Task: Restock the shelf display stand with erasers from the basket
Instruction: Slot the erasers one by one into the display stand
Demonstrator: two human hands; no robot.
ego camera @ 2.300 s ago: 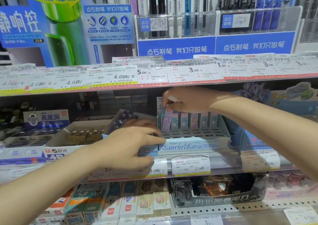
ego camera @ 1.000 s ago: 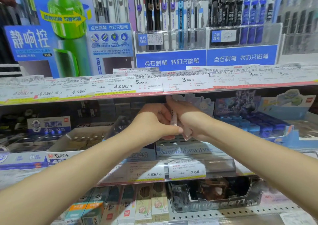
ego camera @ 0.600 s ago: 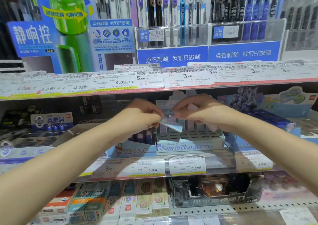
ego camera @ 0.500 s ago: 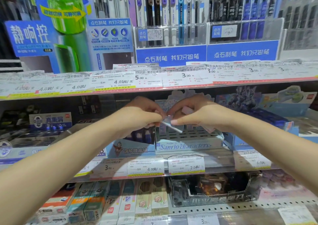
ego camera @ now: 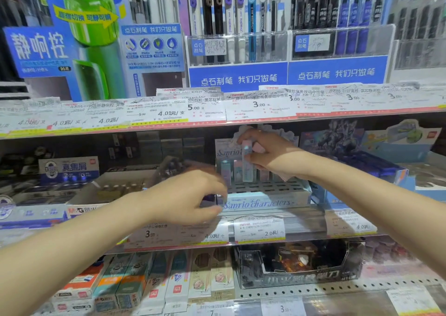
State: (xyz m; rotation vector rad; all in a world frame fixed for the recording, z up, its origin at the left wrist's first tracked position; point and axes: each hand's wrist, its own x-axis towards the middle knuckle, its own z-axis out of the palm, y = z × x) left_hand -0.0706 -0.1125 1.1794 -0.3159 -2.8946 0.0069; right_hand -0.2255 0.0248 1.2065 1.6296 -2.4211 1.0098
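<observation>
Right hand pinching upright eraser above display stand, left hand grip blurred

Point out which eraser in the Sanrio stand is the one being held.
The pale blue eraser gripped upright by the right hand, above the slotted stand; the other erasers stand untouched in the back row.
</observation>
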